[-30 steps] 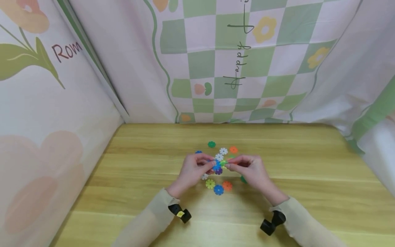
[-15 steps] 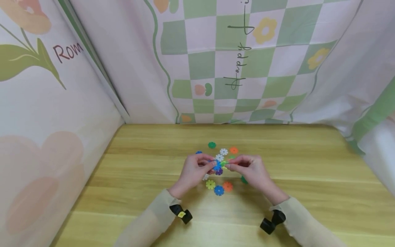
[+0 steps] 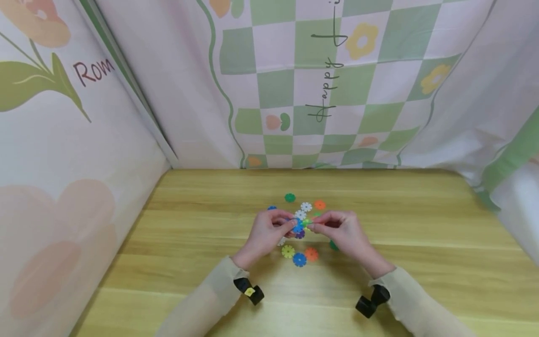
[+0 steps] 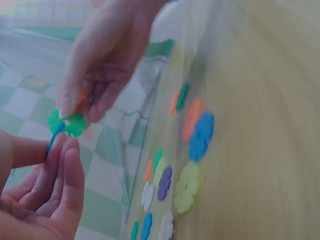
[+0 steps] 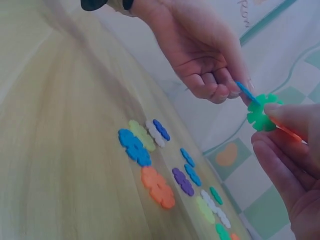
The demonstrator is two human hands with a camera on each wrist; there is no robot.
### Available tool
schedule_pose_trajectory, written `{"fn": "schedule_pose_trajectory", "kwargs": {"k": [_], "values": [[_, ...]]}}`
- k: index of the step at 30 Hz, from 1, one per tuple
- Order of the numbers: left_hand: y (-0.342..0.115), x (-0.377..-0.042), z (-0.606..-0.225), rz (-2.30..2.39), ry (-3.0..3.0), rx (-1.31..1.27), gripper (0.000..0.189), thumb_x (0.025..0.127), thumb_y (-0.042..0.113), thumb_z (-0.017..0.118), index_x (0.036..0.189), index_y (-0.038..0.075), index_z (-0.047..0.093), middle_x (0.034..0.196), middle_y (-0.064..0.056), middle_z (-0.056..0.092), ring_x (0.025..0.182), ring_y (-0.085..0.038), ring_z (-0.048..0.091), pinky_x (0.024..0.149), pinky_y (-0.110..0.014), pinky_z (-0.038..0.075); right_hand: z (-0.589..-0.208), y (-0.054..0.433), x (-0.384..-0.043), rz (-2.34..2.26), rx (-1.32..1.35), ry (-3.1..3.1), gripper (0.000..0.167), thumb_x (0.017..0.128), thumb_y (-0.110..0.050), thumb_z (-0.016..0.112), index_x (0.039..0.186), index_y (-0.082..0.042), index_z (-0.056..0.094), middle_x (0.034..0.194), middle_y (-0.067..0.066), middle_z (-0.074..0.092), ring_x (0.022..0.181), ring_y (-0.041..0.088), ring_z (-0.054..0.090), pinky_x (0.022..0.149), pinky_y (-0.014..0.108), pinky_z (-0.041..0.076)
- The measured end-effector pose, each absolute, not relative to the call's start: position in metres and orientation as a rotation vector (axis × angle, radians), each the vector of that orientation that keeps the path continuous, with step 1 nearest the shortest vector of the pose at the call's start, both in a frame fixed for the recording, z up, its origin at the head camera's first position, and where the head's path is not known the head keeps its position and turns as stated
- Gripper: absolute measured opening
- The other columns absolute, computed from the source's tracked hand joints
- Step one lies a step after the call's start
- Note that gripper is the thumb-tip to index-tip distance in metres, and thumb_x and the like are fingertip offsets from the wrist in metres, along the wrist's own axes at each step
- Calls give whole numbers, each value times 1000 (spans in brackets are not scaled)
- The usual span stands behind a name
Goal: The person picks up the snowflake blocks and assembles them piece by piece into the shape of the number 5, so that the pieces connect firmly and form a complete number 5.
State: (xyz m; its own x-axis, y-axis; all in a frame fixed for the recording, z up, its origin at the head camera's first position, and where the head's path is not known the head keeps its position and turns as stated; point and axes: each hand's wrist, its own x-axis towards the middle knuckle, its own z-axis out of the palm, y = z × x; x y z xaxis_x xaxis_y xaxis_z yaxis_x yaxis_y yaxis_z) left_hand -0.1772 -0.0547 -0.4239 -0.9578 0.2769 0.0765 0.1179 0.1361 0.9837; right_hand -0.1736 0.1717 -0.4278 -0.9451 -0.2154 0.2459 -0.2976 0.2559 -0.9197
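Note:
Above the table, my left hand (image 3: 266, 232) pinches a blue notched disc (image 5: 246, 92) between thumb and fingers. My right hand (image 3: 344, 232) pinches a green notched disc (image 4: 70, 124). An orange disc (image 5: 289, 132) sits crosswise at the green one, partly covered by the right fingers. In both wrist views the blue disc's edge meets the green disc's rim at an angle; how deep the notches engage cannot be told. Loose discs lie beneath and around the hands, among them a purple one (image 4: 165, 183) and a yellow-green one (image 3: 288, 252).
Several more flower-like discs lie flat on the wooden table (image 3: 202, 196), including a blue disc (image 3: 300, 260), an orange disc (image 3: 311, 254) and a dark green disc (image 3: 290, 198). A checkered cloth (image 3: 313, 89) hangs behind the table's far edge. Another printed cloth (image 3: 63, 154) hangs at the left.
Both hands keep hold of the same joined-up pieces in nearly the same place. Only a very slight shift of the whole head view shows.

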Motion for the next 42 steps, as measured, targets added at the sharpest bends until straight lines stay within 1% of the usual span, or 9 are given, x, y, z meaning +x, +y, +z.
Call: {"fn": "schedule_pose_trajectory", "kwargs": {"k": [6, 15, 20, 24, 27, 29, 34, 36, 42], "values": [[-55, -177, -423, 1929, 2261, 405, 14, 98, 11, 71, 107, 0, 72, 84, -4, 73, 79, -38, 72, 76, -52, 60, -428, 172, -173, 1800, 513, -2437, 8, 88, -7, 82, 91, -2, 77, 84, 7, 74, 68, 32, 67, 51, 26, 51], [-62, -182, -421, 1872, 2182, 494, 18, 98, 15, 71, 108, 0, 72, 85, -8, 73, 80, -36, 72, 77, -51, 60, -427, 176, -173, 1788, 575, -2477, 9, 87, -6, 82, 95, -4, 77, 88, 7, 74, 69, 20, 65, 56, 25, 53], [-71, -187, -421, 1843, 2161, 510, 26, 101, 23, 68, 117, 3, 70, 99, -12, 73, 89, -38, 72, 83, -50, 59, -427, 179, -175, 1786, 631, -2452, 7, 89, -6, 80, 95, -5, 77, 90, 6, 74, 70, 21, 64, 56, 25, 53], [-83, -194, -420, 1843, 2250, 454, 34, 102, 31, 66, 124, 5, 68, 112, -10, 71, 100, -36, 69, 90, -49, 56, -426, 182, -175, 1789, 632, -2422, 8, 88, -4, 80, 95, -5, 77, 98, 10, 74, 80, 21, 67, 64, 25, 56], [-93, -198, -419, 1767, 2388, 432, 35, 101, 33, 67, 124, 6, 69, 113, -6, 70, 104, -30, 67, 91, -44, 55, -423, 184, -175, 1781, 618, -2432, 9, 87, -5, 81, 95, -5, 77, 104, 12, 73, 88, 19, 68, 71, 25, 57], [-99, -201, -420, 1675, 2480, 425, 34, 100, 31, 69, 124, 7, 69, 113, -4, 69, 103, -26, 66, 88, -41, 56, -422, 185, -174, 1777, 608, -2446, 9, 88, -6, 81, 96, -6, 77, 105, 11, 73, 90, 20, 68, 74, 26, 57], [-110, -207, -429, 1446, 2589, 413, 37, 94, 18, 76, 126, 2, 66, 117, -10, 68, 99, -22, 64, 81, -37, 56, -421, 186, -173, 1797, 589, -2453, 9, 88, -7, 81, 97, -5, 77, 103, 9, 74, 88, 21, 69, 74, 27, 58], [-112, -209, -434, 1373, 2605, 411, 42, 90, 14, 80, 127, -1, 65, 118, -12, 68, 99, -23, 63, 82, -37, 56, -422, 186, -173, 1810, 589, -2444, 9, 88, -7, 80, 97, -4, 77, 102, 10, 74, 88, 21, 70, 74, 28, 59], [-114, -211, -440, 1215, 2612, 394, 49, 81, 10, 87, 125, 1, 68, 113, -6, 67, 102, -22, 59, 91, -40, 52, -424, 186, -173, 1821, 590, -2415, 9, 88, -5, 80, 97, -4, 78, 101, 10, 74, 86, 21, 70, 72, 28, 59]]}}
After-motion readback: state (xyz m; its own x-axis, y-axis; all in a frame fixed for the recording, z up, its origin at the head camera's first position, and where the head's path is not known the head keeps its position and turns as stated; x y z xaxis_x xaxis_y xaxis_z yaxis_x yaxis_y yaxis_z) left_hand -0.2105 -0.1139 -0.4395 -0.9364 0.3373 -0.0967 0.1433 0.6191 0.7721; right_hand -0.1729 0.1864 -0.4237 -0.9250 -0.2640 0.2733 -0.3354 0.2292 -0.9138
